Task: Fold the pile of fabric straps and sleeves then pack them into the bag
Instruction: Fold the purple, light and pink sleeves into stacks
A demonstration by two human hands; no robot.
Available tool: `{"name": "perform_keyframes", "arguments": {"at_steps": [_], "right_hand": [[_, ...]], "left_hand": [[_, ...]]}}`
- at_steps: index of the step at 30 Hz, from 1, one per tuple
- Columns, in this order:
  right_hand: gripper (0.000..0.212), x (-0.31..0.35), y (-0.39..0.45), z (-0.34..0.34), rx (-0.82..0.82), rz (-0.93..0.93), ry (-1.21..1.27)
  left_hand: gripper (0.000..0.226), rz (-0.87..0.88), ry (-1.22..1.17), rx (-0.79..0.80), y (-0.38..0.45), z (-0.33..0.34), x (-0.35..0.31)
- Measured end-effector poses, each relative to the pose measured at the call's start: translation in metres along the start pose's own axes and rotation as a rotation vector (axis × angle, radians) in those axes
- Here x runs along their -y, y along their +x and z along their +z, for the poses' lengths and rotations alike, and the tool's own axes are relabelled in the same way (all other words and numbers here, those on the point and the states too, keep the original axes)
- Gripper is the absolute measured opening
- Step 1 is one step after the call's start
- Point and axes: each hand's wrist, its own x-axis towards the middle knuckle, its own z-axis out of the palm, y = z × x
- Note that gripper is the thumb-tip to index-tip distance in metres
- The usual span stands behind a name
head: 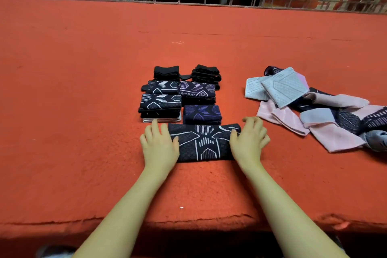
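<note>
Left hand (159, 146) and right hand (248, 141) lay apart, fingers spread, flat, pressing either end of a dark patterned sleeve (204, 142) on the red carpeted table (83, 90). Folded stacks (180, 94) sat just behind it. The unfolded pile (314, 109), pink, grey and dark pieces, lay off to the right.

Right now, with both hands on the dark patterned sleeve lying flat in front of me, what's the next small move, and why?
Probably fold the dark patterned sleeve in half, one end over the other. It lies full length under the left hand and right hand, about twice as wide as the folded stacks behind it. The unfolded pile to the right still waits, so finish this one first.
</note>
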Motion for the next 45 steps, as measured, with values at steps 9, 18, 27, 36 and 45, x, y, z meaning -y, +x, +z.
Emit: {"name": "perform_keyframes", "arguments": {"at_steps": [9,18,27,36,45], "right_hand": [[0.067,-0.028,-0.009,0.012,0.504,-0.350,-0.435],[0.060,-0.042,-0.016,0.008,0.222,-0.099,-0.333],[0.044,-0.047,-0.015,0.010,0.174,-0.052,-0.287],[0.017,-0.052,-0.016,0.018,0.076,-0.214,-0.145],[0.033,-0.049,-0.021,0.013,-0.128,-0.405,-0.189]], "left_hand": [[0.059,0.278,-0.014,0.330,-0.007,0.010,-0.033],[0.077,0.026,0.108,0.552,-0.007,0.016,-0.039],[0.069,0.207,0.008,0.312,-0.018,0.017,-0.046],[0.055,0.318,0.020,0.509,-0.010,0.025,-0.072],[0.055,0.303,0.020,0.447,-0.012,0.025,-0.069]]}}
